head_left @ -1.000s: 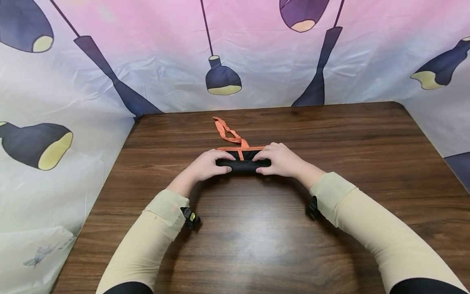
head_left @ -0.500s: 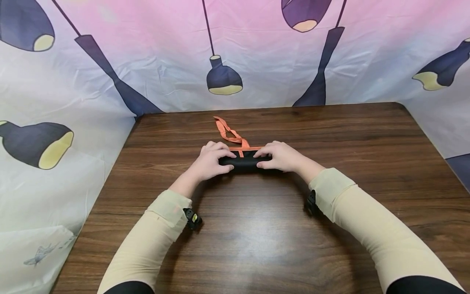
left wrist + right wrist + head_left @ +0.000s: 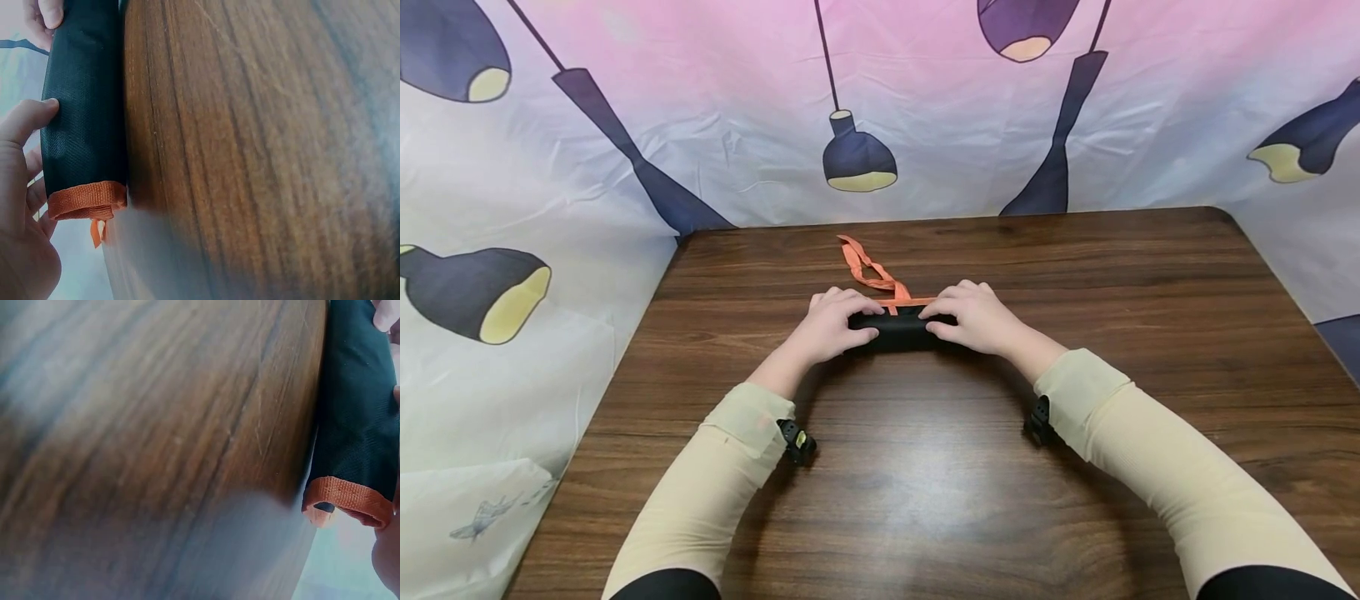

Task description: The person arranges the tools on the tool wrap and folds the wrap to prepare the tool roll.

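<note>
A black cloth roll with orange edging [image 3: 901, 335] lies crosswise near the middle of the wooden table. Beyond it a narrow flat strip of the same cloth still shows, ending in an orange border. My left hand [image 3: 829, 323] grips the roll's left end, thumb on the near side and fingers over the top. At the other end my right hand [image 3: 976, 317] holds it the same way. In the left wrist view the rolled end shows layered orange binding [image 3: 87, 199]. The right wrist view shows a hollow orange-bound end [image 3: 350, 497]. An orange tie strap [image 3: 874, 268] trails from the far edge.
The brown wooden table [image 3: 910, 483] extends around the roll on all sides. Behind it and along the left hangs a cloth backdrop [image 3: 737, 158] printed with lamps. A small black camera [image 3: 797, 442] is strapped at the left wrist, another [image 3: 1037, 421] at the right.
The roll has turned away from me, taking in more cloth, so the flat strip before the orange border is narrower. Both hands have moved slightly away with it; the strap lies the same.
</note>
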The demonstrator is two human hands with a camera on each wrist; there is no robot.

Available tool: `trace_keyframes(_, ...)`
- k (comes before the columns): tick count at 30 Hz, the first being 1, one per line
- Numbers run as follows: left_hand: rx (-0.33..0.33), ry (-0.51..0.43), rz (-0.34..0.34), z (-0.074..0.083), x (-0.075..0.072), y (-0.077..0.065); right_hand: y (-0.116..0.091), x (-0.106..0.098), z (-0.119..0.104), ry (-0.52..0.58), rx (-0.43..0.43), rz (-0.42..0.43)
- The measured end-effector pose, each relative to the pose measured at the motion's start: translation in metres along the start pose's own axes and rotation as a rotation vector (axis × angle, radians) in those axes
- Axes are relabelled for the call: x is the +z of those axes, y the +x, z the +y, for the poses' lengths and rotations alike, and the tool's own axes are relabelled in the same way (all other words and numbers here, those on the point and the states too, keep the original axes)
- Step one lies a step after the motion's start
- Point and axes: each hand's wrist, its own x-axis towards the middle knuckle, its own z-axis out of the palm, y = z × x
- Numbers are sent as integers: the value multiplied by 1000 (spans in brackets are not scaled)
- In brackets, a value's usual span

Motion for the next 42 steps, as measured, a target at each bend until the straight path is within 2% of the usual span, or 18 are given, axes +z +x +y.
trace_keyframes(5, -1, -10, 0, 0, -2, 2, 2, -1, 3, 15, 41, -40)
trace_keyframes(11, -50, -22, -56, 1, -6, 4, 6, 0, 9, 73, 113, -87)
trace_keyframes(15, -78, -67, -54, -1, -6, 6, 10, 1, 12, 72, 147, -98)
trace_keyframes(21, -96, -121, -25, -5, -3, 9, 15, 1, 13, 121, 173, -90)
trace_keyframes(26, -86, -117, -20, -6, -2, 10, 16, 1, 16, 187, 193, -77)
trace_keyframes(33, -101, -127, -20, -8, -1, 13, 18, 2, 20, 222, 209, -68)
trace_keyframes(42, -99, -131, -15, -11, 0, 14, 14, 3, 23, 225, 172, -18)
